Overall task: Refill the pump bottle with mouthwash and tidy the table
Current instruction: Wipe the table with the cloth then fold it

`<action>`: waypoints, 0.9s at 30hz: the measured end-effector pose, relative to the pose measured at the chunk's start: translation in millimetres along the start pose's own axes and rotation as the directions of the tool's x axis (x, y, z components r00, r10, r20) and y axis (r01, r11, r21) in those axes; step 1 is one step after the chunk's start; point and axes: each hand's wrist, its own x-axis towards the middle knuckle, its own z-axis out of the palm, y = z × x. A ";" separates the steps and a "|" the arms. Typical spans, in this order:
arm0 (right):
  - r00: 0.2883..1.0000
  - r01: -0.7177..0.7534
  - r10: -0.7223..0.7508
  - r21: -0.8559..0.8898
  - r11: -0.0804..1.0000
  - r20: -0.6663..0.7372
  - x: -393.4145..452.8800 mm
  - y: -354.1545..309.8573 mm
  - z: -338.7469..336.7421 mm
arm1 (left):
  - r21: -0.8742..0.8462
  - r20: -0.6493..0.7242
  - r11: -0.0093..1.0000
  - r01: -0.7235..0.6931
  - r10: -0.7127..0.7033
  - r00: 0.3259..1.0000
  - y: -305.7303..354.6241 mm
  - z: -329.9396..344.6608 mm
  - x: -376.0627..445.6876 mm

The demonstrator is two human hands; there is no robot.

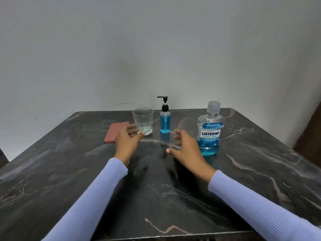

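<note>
Both hands empty and reaching toward the far edge of the table, nothing lifted yet.

Head view: the pump bottle (165,119) stands upright near the middle of the far edge of the dark marble table (260,180), its pump head on and blue liquid filling much of the body. The mouthwash bottle (209,131) stands capped toward the far right corner, label facing the person, blue only in its lower part. An empty-looking glass (143,121) sits just left of the pump bottle, with a reddish folded cloth (115,132) beside it, probably for wiping. The left hand (127,141) is open, fingertips near the glass's base; touching it or not, I cannot tell. The right hand (186,150), fingers spread and holding nothing, hovers just beside the mouthwash bottle, likely about to take hold.
</note>
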 end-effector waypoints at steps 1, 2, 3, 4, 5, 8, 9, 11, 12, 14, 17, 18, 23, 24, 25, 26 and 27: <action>1.000 0.012 -0.012 -0.004 1.000 -0.002 -13.6 4.7 -8.9 | -0.010 0.005 1.000 0.005 -0.005 1.000 -0.6 0.7 -3.2; 1.000 0.014 -0.014 -0.017 1.000 -0.014 -25.8 9.9 -18.7 | -0.017 0.009 1.000 0.009 -0.009 1.000 -1.1 1.7 -6.1; 0.999 0.009 -0.011 -0.031 0.999 -0.041 -35.7 15.6 -28.3 | -0.021 0.014 1.000 0.011 -0.011 1.000 -1.8 3.0 -8.7; 0.997 0.003 -0.007 -0.049 0.999 -0.079 -42.5 20.8 -36.8 | -0.020 0.020 1.000 0.010 -0.010 1.000 -2.4 3.8 -10.3; 0.992 -0.007 -0.003 -0.075 0.997 -0.128 -48.2 26.3 -45.0 | -0.018 0.029 1.000 0.008 -0.008 1.000 -2.8 5.5 -12.1; 0.956 -0.032 -0.018 -0.162 0.986 -0.293 -55.4 38.3 -60.5 | -0.005 0.051 1.000 -0.008 0.009 0.999 -5.7 8.8 -14.7; 0.942 -0.041 -0.020 -0.173 0.984 -0.335 -54.6 40.6 -62.3 | -0.004 0.055 1.000 -0.013 0.014 0.998 -6.8 8.4 -14.8; 0.934 -0.063 -0.002 -0.173 0.983 -0.356 -50.8 43.3 -63.9 | -0.014 0.060 1.000 -0.015 0.016 0.998 -9.0 8.0 -14.4; 0.941 -0.076 0.019 -0.157 0.985 -0.339 -47.3 43.3 -63.4 | -0.015 0.058 1.000 -0.016 0.016 0.998 -10.1 7.1 -13.6; 0.952 -0.097 0.059 -0.114 0.989 -0.301 -39.3 41.9 -61.0 | -0.011 0.047 1.000 -0.016 0.017 0.999 -12.5 4.8 -12.3; 0.952 -0.108 0.064 -0.130 0.986 -0.298 -26.4 38.7 -54.7 | -0.015 0.035 0.999 -0.029 0.029 0.999 -15.9 1.2 -9.8; 0.952 -0.117 0.068 -0.147 0.982 -0.300 -22.0 37.4 -52.2 | -0.020 0.029 0.999 -0.031 0.031 0.999 -16.9 -0.1 -8.8; 0.947 -0.141 0.086 -0.157 0.978 -0.311 1.5 31.5 -31.6 | -0.056 0.004 0.998 -0.009 0.009 1.000 -19.0 -3.6 -5.0; 0.945 -0.147 0.090 -0.162 0.976 -0.315 7.4 30.4 -26.1 | -0.061 0.002 0.998 -0.007 0.007 1.000 -19.2 -3.4 -5.2; 0.944 -0.155 0.098 -0.162 0.975 -0.316 14.8 28.7 -19.5 | -0.065 -0.005 0.998 -0.003 0.003 1.000 -19.4 -4.1 -5.1; 0.941 -0.168 0.112 -0.154 0.974 -0.321 22.7 27.0 -13.3 | -0.070 -0.013 0.998 0.001 -0.002 1.000 -19.3 -4.5 -5.2; 0.936 -0.183 0.128 -0.145 0.972 -0.328 31.2 25.4 -7.3 | -0.073 -0.021 0.997 0.007 -0.009 1.000 -19.1 -5.4 -5.3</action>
